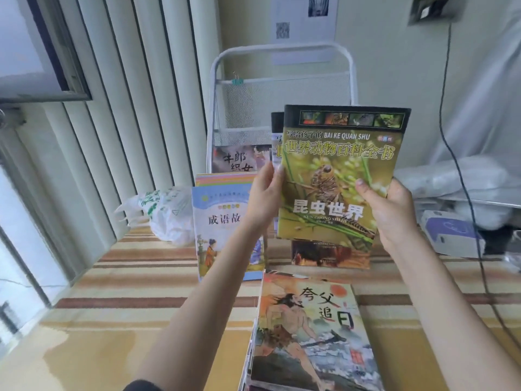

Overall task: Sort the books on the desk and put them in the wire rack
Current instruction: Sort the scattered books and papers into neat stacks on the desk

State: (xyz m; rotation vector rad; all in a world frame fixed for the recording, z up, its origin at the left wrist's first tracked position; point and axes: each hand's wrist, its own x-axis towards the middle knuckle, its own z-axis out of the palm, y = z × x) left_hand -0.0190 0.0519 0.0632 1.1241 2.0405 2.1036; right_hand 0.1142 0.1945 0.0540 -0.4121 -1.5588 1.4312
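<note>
I hold a green insect book [338, 176] upright in both hands, in front of the white wire rack [282, 80]. My left hand [265, 193] grips its left edge and my right hand [392, 213] grips its right edge. Another book of the same series [276, 136] peeks out behind it. A brown picture book [236, 159] stands in the rack's lower tier. A stack with a blue story book [222, 221] on top lies on the desk to the left. Nearest me lies a stack topped by a book with a running man [310, 334].
The desk wears a striped yellow-brown cloth [141, 292]. A white plastic bag [166, 215] lies at the desk's back left by the vertical blinds. A white box [451, 235] and a black cable [479, 249] are on the right.
</note>
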